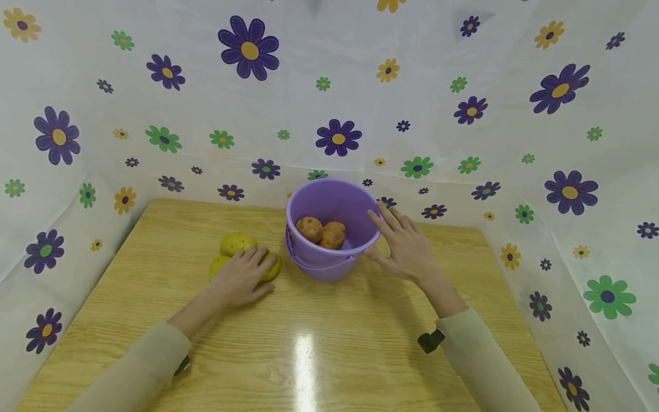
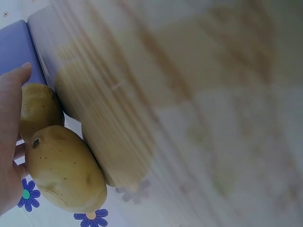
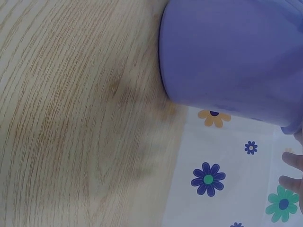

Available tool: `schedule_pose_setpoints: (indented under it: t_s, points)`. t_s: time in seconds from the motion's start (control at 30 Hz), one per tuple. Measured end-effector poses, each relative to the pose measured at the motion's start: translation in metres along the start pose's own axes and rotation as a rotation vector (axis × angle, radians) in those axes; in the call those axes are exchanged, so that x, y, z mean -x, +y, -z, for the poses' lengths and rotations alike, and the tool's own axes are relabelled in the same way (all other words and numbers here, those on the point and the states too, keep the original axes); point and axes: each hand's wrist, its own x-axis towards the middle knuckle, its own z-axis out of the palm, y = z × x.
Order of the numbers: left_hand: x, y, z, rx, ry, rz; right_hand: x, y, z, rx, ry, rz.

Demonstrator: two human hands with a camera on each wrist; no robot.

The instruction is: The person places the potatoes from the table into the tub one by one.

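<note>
Three yellow potatoes sit close together left of the bucket: a far potato (image 1: 238, 242), a left potato (image 1: 218, 266) partly behind my hand, and a right potato (image 1: 270, 266). Over the right potato lies my left hand (image 1: 241, 279), fingers across its top and thumb held apart on the near side. In the left wrist view two potatoes show, the larger potato (image 2: 66, 168) beside the fingers. A purple bucket (image 1: 329, 260) stands upright with two brownish potatoes (image 1: 333, 235) inside. My right hand (image 1: 404, 246) is at its right rim, fingers spread and mostly straight.
The bucket's purple handle (image 1: 321, 267) hangs down its near side. Beneath everything is a wood-grain table (image 1: 329, 343), with a white flowered cloth (image 1: 288, 103) rising behind it and at both sides.
</note>
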Motion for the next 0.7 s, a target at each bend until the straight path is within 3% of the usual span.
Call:
schedule_pose_setpoints:
  t_s: [0.7]
  points:
    - [-0.0006,0.0095,0.0026,-0.004,-0.001,-0.022,0.0006,0.0002,-0.0025,0.0,0.011,-0.001]
